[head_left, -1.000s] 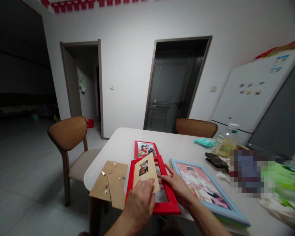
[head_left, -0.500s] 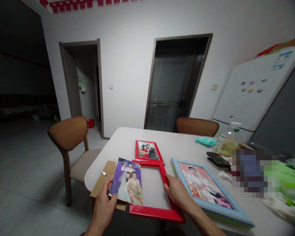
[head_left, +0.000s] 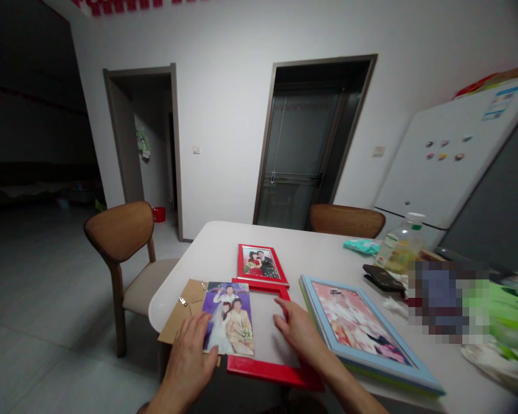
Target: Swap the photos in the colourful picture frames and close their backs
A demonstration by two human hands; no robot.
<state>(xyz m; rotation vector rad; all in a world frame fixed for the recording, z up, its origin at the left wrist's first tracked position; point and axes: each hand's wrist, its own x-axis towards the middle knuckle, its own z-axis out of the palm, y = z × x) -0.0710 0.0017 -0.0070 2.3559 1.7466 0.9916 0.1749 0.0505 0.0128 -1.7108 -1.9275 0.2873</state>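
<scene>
A wedding photograph (head_left: 235, 322) with a purple background lies over the left side of an empty red picture frame (head_left: 271, 371). At its left edge rests my left hand (head_left: 190, 351), fingers stretched out and thumb spread apart by the lower corner. My right hand (head_left: 300, 330) hovers over the frame's right side with fingers apart, holding nothing; it hides part of that side. Under and left of the photograph is a brown backing board (head_left: 183, 313) with metal clips. Just beyond sits a smaller red frame (head_left: 261, 267) with a couple's picture.
Right of my hands, a light blue framed picture (head_left: 362, 328) lies on the white table (head_left: 224, 236). Further right are a black wallet-like item (head_left: 384, 279), a clear bottle (head_left: 401, 244), a teal packet (head_left: 361, 246) and a blurred-out patch. Wooden chairs (head_left: 121, 236) stand around.
The photograph has gone from tilted in my left hand to lying flat, slightly right. My left fingers have spread out. My right hand has let go of the red frame's side and shifted left.
</scene>
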